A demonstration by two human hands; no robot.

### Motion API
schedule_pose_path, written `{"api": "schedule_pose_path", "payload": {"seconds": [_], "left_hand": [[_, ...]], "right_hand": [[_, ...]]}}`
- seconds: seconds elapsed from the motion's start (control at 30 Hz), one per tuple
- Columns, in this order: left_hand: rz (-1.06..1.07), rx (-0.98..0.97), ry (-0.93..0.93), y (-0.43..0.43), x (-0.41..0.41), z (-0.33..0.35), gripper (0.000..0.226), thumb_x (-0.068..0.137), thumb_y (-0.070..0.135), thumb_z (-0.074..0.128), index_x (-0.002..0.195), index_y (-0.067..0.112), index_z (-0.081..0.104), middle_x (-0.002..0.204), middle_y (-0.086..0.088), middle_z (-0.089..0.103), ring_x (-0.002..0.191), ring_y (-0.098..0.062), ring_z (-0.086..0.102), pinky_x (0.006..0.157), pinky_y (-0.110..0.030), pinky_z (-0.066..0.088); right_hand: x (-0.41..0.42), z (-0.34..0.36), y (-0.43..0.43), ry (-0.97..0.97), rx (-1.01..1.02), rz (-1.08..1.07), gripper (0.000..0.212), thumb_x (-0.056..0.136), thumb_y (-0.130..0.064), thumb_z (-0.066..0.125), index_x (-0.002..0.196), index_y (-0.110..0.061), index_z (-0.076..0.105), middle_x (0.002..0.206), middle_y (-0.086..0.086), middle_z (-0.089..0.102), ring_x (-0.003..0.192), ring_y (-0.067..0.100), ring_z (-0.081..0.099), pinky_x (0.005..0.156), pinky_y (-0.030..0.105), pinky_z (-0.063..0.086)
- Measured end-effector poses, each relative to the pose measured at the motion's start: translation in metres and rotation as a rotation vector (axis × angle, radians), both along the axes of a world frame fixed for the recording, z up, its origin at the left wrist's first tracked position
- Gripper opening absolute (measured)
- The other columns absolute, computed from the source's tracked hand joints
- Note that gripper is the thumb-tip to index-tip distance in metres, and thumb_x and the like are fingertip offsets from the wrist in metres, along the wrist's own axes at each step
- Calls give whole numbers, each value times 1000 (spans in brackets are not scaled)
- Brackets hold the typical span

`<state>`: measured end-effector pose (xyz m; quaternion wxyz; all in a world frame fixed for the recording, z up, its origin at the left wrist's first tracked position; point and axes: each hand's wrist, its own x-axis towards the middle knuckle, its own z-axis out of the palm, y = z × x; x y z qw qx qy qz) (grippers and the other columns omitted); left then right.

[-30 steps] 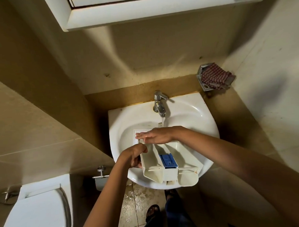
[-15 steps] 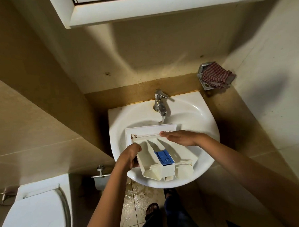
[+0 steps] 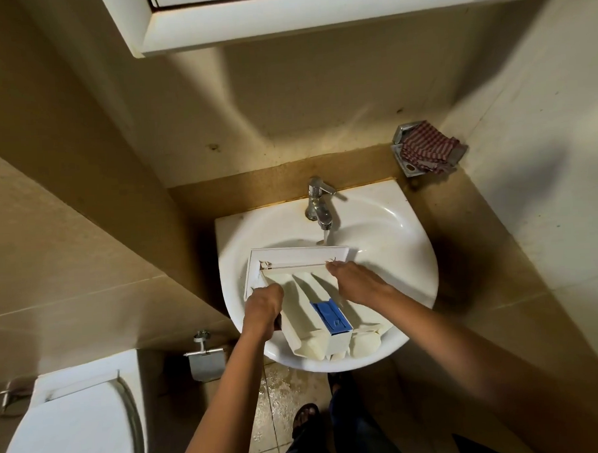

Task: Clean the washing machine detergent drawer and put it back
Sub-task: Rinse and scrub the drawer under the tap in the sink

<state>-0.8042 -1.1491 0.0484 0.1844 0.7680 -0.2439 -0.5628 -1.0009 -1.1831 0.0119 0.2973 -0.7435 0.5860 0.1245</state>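
Note:
The white detergent drawer (image 3: 302, 288) lies across the white sink (image 3: 408, 255), front panel toward the tap, with a blue insert (image 3: 330, 317) in its middle compartment. My left hand (image 3: 263, 306) grips the drawer's left wall. My right hand (image 3: 356, 283) rests flat on the drawer's right side, fingers reaching to the far corner by the front panel. A chrome tap (image 3: 319, 203) runs a thin stream of water that lands just behind the front panel.
A red striped cloth (image 3: 428, 148) sits in a metal holder on the right wall. A white toilet (image 3: 77, 427) stands at lower left beside a paper holder (image 3: 204, 362). A white cabinet (image 3: 281, 18) hangs overhead. The floor below looks wet.
My right hand slid from the drawer's far left corner to its right side. The front panel, hidden under that hand a second ago, now shows fully.

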Motion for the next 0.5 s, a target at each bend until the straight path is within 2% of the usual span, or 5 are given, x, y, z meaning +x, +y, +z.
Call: {"api": "schedule_pose_path", "payload": {"seconds": [0.1,0.27,0.33,0.4,0.5], "left_hand": [[-1,-51,-40,3,-1,1,24,90,11,42,66,11,42,66,-12,50,58,-24,48,56,-28,42],[21,-109,-111,9,5,-2,18,87,13,43,70,9,44,73,-8,51,60,-21,47,52,-26,38],[33,-150,-149,11,9,-3,16,85,13,42,71,6,48,71,-9,53,57,-21,49,50,-25,36],[54,-190,-160,13,14,-3,15,85,14,43,76,4,49,75,-10,56,62,-22,53,56,-28,43],[61,-225,-195,14,21,-1,12,87,16,44,92,5,46,87,-10,56,76,-23,55,69,-37,50]], "right_hand": [[6,-4,4,3,-153,-97,55,80,17,40,129,-4,53,122,19,60,103,35,62,85,40,53],[12,-4,7,58,-272,-97,41,87,9,41,117,-6,65,104,19,66,91,36,64,66,30,46],[10,-2,11,11,-255,-95,42,90,5,43,123,-10,64,110,18,66,96,35,64,69,28,46],[3,-1,20,-79,-223,-110,41,93,-1,44,127,-15,62,116,15,66,100,33,64,78,28,50],[-7,2,35,-248,-247,-174,32,93,-8,51,121,-16,67,104,10,72,85,22,67,71,17,46]]}}
